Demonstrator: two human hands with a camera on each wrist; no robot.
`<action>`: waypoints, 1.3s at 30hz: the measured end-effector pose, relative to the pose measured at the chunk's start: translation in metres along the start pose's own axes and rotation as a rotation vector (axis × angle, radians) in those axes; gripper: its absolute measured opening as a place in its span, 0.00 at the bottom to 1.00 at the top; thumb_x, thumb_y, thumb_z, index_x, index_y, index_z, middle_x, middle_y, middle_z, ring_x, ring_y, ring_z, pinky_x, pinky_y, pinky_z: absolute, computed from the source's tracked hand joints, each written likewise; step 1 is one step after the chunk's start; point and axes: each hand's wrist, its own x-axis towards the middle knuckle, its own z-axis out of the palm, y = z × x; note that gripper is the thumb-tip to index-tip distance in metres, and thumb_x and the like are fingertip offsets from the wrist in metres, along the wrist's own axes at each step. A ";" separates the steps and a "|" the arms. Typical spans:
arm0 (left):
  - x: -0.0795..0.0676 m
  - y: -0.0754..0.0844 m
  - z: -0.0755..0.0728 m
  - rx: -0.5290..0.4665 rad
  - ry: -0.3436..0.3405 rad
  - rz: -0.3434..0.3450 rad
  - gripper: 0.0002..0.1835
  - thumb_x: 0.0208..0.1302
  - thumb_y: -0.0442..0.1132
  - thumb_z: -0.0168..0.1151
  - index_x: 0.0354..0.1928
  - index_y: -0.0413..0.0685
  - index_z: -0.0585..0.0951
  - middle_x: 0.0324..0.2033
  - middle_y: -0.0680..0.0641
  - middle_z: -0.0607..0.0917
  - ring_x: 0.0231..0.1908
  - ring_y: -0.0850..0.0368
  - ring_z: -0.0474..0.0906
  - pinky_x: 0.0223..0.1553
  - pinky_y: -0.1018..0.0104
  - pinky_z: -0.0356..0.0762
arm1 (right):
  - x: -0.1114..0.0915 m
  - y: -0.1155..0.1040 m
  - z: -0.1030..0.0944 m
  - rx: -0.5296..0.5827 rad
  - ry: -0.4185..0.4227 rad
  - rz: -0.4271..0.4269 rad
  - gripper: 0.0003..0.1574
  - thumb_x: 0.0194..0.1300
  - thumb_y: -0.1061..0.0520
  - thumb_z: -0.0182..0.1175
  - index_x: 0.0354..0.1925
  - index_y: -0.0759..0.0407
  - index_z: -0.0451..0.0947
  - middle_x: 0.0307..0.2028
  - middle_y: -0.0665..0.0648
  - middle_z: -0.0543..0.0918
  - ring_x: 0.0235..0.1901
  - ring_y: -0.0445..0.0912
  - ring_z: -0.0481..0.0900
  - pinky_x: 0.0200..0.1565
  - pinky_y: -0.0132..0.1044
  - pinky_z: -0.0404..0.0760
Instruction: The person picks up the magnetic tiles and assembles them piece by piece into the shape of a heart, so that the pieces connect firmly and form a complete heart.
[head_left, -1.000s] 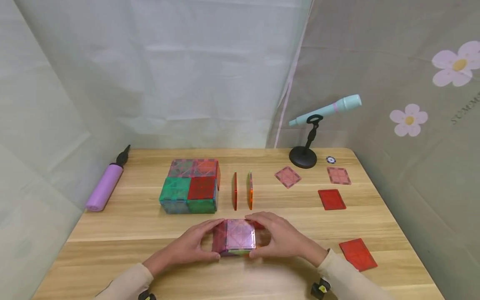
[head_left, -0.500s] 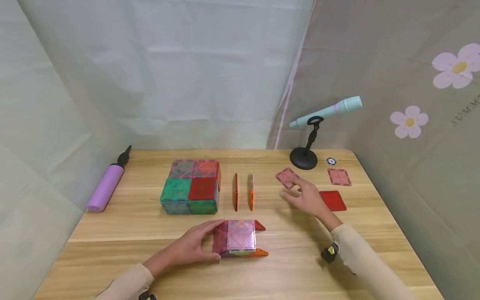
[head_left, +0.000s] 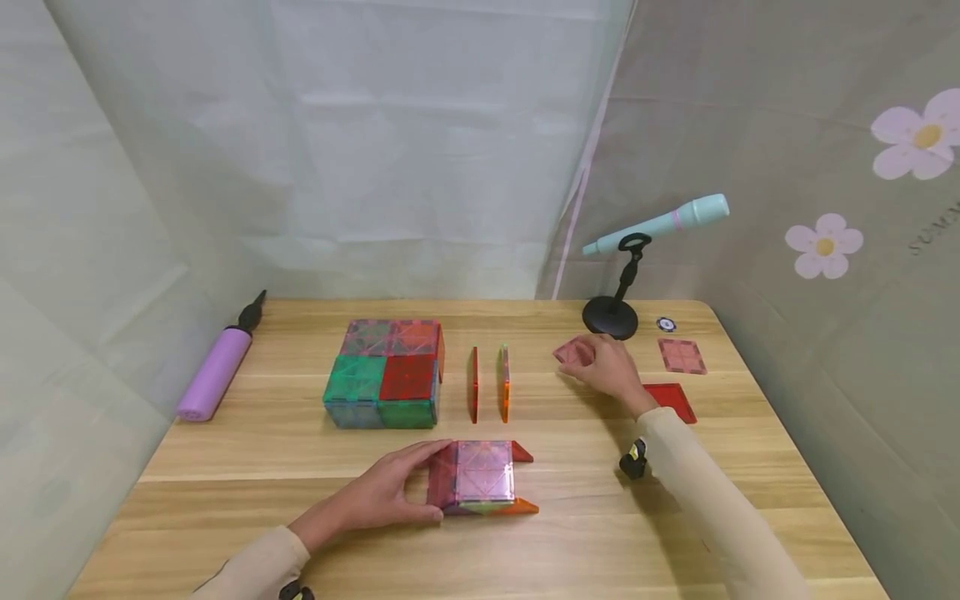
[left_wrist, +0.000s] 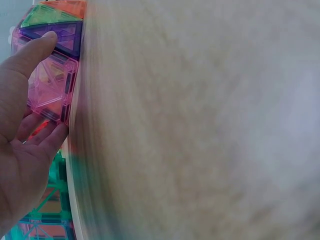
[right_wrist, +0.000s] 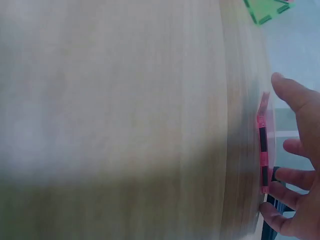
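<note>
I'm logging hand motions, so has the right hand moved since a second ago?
Yes. Judged against the black microphone stand, the right hand has moved closer: forward and rightward from the small tile box to a pink tile.

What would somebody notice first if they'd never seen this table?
Probably the big colorful tile block, left of center on the table, with a bright red square on top. Then the pale blue stick, tilted on its black stand at the back right, might catch their eye. Nearer the front sits a little pink build, with an orange piece poking out on its right.
</note>
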 end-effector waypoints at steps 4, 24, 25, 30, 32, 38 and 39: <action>0.001 -0.001 0.000 -0.006 -0.001 0.006 0.52 0.54 0.61 0.76 0.76 0.47 0.65 0.71 0.51 0.71 0.71 0.51 0.68 0.68 0.52 0.70 | 0.004 0.002 0.002 -0.035 -0.036 0.058 0.45 0.55 0.32 0.74 0.62 0.56 0.78 0.56 0.64 0.81 0.57 0.63 0.73 0.55 0.62 0.74; 0.001 -0.001 0.001 0.018 0.014 0.012 0.52 0.54 0.58 0.78 0.76 0.46 0.66 0.71 0.49 0.72 0.70 0.50 0.69 0.67 0.50 0.70 | -0.018 0.001 -0.007 -0.034 -0.032 -0.105 0.45 0.51 0.44 0.78 0.64 0.58 0.77 0.48 0.59 0.85 0.42 0.51 0.80 0.45 0.50 0.79; 0.001 -0.001 0.001 0.019 0.016 0.012 0.52 0.54 0.58 0.78 0.76 0.46 0.66 0.71 0.49 0.72 0.70 0.50 0.69 0.67 0.50 0.70 | -0.023 0.001 -0.007 -0.019 -0.033 -0.119 0.47 0.51 0.44 0.78 0.65 0.59 0.75 0.50 0.59 0.85 0.43 0.52 0.81 0.46 0.50 0.80; 0.000 -0.001 0.000 0.024 0.015 0.009 0.52 0.54 0.60 0.77 0.76 0.45 0.66 0.71 0.48 0.72 0.70 0.49 0.69 0.67 0.50 0.70 | -0.050 -0.008 -0.010 0.086 -0.037 -0.195 0.52 0.49 0.46 0.80 0.68 0.57 0.71 0.52 0.59 0.84 0.47 0.51 0.83 0.43 0.45 0.84; 0.001 0.000 0.000 0.023 0.013 0.011 0.52 0.54 0.61 0.77 0.76 0.44 0.66 0.71 0.48 0.72 0.70 0.49 0.69 0.67 0.50 0.70 | -0.063 -0.014 -0.011 0.127 -0.049 -0.226 0.53 0.48 0.48 0.80 0.69 0.57 0.70 0.53 0.57 0.83 0.48 0.50 0.82 0.43 0.42 0.85; 0.002 0.000 0.000 0.020 0.015 0.018 0.53 0.54 0.61 0.77 0.75 0.43 0.66 0.71 0.47 0.73 0.70 0.48 0.69 0.67 0.51 0.70 | -0.100 -0.037 -0.010 0.221 -0.116 -0.363 0.56 0.47 0.51 0.81 0.71 0.60 0.68 0.58 0.54 0.79 0.53 0.48 0.80 0.50 0.43 0.85; 0.002 0.000 0.000 0.019 0.014 0.018 0.53 0.54 0.61 0.77 0.75 0.43 0.66 0.71 0.47 0.73 0.70 0.48 0.69 0.68 0.51 0.70 | -0.105 -0.041 -0.009 0.231 -0.129 -0.388 0.55 0.47 0.51 0.80 0.71 0.59 0.69 0.59 0.53 0.79 0.54 0.47 0.80 0.51 0.43 0.85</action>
